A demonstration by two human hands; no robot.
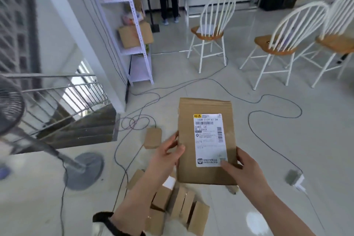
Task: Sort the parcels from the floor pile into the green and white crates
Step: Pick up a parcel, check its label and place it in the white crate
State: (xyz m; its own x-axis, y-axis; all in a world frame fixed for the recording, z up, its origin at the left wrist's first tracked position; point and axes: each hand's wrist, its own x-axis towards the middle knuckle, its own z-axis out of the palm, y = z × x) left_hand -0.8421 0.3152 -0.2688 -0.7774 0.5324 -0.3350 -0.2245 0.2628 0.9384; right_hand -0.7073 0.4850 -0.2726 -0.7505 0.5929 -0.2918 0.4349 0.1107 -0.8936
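Fingers of the left hand wrap the left edge of a flat brown parcel, thumb pressed on its front. The right hand pinches the lower right edge, its thumb lying on the corner of the white shipping label. So both hands grasp the parcel, which is held upright in the air with the label facing the camera. It hangs above the floor pile of small cardboard boxes, and one more small box lies apart on the floor to the left.

The parcel looks thin and light, probably a paper mailer with a folded top. It keeps its shape in the hands, so it seems fairly stiff, though it may bend if gripped by one corner alone. The kraft surface should give good friction; the glossy label is likely the slicker spot. Holding it by the two long edges, as now, seems the safest hold. One hand at mid-edge would probably do for carrying.

Neither the green nor the white crate is in view. Loose cables on the floor could catch a foot.
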